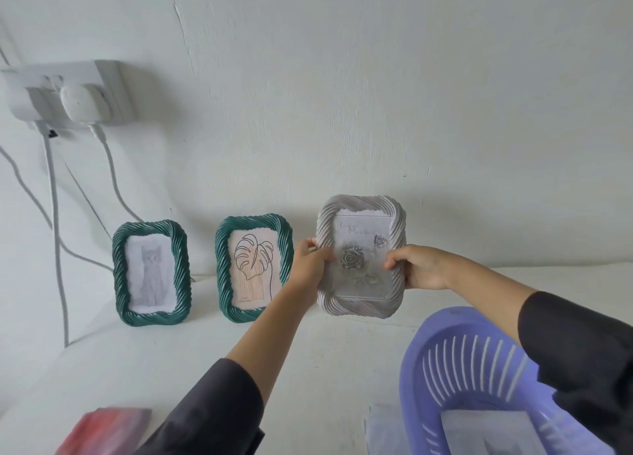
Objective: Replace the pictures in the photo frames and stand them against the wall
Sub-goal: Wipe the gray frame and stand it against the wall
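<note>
Pale grey photo frame point(363, 278) with a twisted-rope border is held upright, its front facing the camera, close in front of the white wall point(376, 95). It shows a pencil drawing of roses point(351, 258) with faint handwriting above. Whether its lower edge touches the white surface point(171, 352) I cannot tell. The left hand point(308, 264) grips the frame's left edge, fingers curled behind and thumb on the front. The right hand point(419, 266) pinches the right edge the same way.

Just left of it, two green frames stand leaning against the wall: one with a leaf drawing point(253, 268), and further left one with a cat drawing point(151, 274). A purple slotted basket point(428, 352) sits at the lower right under the right forearm, with paper inside. On the wall at the upper left is a socket block point(68, 93) with white cables point(56, 249) hanging down. A blurred red object point(106, 430) lies at the bottom left.
</note>
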Demonstrator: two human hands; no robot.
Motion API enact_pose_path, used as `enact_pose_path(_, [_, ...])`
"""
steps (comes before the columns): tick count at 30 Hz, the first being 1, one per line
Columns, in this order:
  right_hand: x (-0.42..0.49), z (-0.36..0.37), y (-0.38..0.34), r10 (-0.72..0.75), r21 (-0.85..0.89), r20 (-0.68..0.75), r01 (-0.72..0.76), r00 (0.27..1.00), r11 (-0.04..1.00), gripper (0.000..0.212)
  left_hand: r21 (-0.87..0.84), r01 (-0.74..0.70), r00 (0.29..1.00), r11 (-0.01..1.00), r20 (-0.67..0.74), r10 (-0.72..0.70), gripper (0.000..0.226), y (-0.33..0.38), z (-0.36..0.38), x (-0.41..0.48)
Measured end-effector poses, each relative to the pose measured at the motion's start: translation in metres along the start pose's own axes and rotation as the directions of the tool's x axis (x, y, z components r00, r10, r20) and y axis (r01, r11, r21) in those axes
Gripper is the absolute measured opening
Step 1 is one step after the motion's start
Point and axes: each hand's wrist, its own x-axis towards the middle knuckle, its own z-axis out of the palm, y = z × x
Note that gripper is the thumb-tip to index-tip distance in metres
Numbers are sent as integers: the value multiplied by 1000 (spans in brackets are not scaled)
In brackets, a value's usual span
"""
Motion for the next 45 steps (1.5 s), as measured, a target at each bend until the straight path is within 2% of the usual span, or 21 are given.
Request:
enact_pose_path(2, [1, -1, -1, -6, 20, -12, 6, 1000, 1000, 16, -13, 1, 1000, 1000, -6, -1, 22, 0, 0, 2])
enact_pose_path(5, [2, -2, -3, -40, 68, -11, 41, 999, 997, 24, -44, 22, 1000, 999, -7, -22, 22, -4, 2, 5])
enact_pose_path(7, [3, 1, -5, -54, 53, -26, 55, 998, 997, 16, -36, 21, 1000, 999, -11, -21, 23, -6, 3, 6])
enact_pose_path(9, [7, 3, -4, -37, 2, -57, 37, 998, 999, 41, -20, 16, 1000, 1000, -26, -17, 24, -9, 3, 7])
enact_pose_path(11, [13, 1, 1, -21, -23, -93, 19, 995, 1000, 49, -12, 24, 999, 1000, -20, -25, 24, -13, 2, 7])
enact_pose_path(13, [16, 0, 5, 1, -25, -98, -4, 995, 1000, 37, 7, 38, 999, 999, -7, -38, 24, -19, 2, 6])
enact_pose_path(15, [13, 4, 7, 23, -29, -135, -27, 991, 999, 15, 39, 32, 999, 999, -12, -32, 25, -24, 3, 6])
enact_pose_path(18, [17, 3, 10, 33, -40, -163, -40, 986, 998, 25, 67, 5, 1000, 998, -9, -4, 27, -28, 3, 6])
enact_pose_path(27, [17, 3, 11, 37, -60, -210, -51, 977, 997, 32, 106, -30, 999, 994, 21, 27, 27, -31, 3, 3])
enact_pose_path(33, [14, 0, 10, 89, -78, -177, -104, 980, 991, 26, 174, -48, 996, 984, 85, 34, 22, -30, 3, 4])
enact_pose_path(38, [11, -2, 9, 73, -119, -177, -95, 982, 988, 21, 206, -39, 997, 978, 73, 24, 21, -32, -2, 2])
enact_pose_path(45, [8, -5, 10, 25, -102, -156, -42, 987, 994, 19, 162, -2, 996, 987, 83, -12, 35, -37, -12, 2])
